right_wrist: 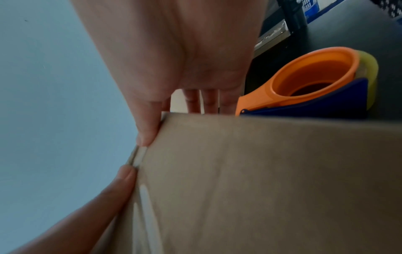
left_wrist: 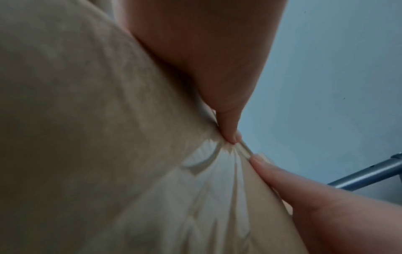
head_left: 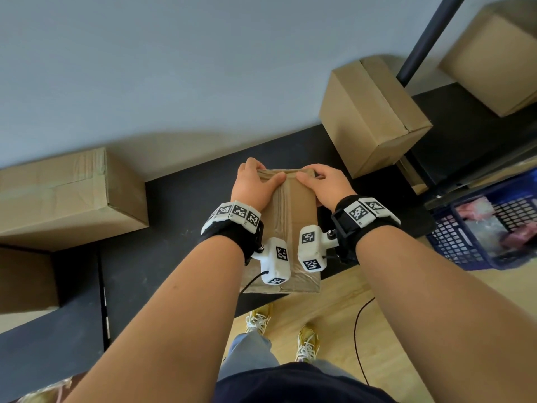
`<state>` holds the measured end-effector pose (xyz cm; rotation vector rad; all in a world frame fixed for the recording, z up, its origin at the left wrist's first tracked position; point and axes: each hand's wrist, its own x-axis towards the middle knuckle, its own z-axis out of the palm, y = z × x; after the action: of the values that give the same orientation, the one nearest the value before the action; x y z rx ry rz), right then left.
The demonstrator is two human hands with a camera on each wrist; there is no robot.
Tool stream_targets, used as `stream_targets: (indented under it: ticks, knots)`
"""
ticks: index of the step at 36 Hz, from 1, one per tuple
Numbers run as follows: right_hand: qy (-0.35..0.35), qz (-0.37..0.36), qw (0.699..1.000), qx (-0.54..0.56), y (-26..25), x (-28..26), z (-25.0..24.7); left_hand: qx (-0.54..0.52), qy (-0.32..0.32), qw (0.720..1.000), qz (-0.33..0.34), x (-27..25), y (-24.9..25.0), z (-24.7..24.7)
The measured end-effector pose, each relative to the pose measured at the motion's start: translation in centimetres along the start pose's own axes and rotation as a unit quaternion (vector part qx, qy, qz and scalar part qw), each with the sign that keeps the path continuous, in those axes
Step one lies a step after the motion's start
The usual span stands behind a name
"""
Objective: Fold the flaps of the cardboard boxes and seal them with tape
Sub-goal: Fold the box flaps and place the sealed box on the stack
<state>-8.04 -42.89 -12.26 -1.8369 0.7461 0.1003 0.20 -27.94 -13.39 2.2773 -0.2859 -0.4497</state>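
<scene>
A small cardboard box lies lengthwise on the black table, its flaps closed and clear tape running along the top seam. Both hands rest on its far end. My left hand and right hand lay their thumbs on top, tips nearly meeting at the seam, while the fingers reach down over the far edge. In the left wrist view the left thumb presses wrinkled tape at that edge. The right wrist view shows the right fingers straight down the far face of the box.
An orange and blue tape dispenser sits on the table just right of the box. Larger cardboard boxes stand at the left, back right and top right. A blue crate and a black pole are on the right.
</scene>
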Motion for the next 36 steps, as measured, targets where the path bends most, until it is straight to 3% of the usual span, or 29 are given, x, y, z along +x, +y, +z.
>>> stream_targets:
  ticks: [16,23,30,36]
  knots:
    - [0.009,0.012,1.000,-0.027,-0.6,-0.9,0.2,0.058,-0.021,0.998,0.031,-0.4,-0.3,-0.5]
    - [-0.004,0.031,0.999,-0.037,-0.8,-2.7,0.5,0.082,-0.040,0.996,-0.012,-1.9,-0.6,-1.5]
    - [-0.039,0.079,0.994,-0.062,-1.4,-5.3,2.0,0.104,0.075,0.985,-0.117,-6.6,-3.0,-4.7]
    - [-0.012,0.058,0.993,-0.100,1.3,-3.8,5.6,0.182,0.231,0.942,-0.159,-11.7,-6.3,-6.8]
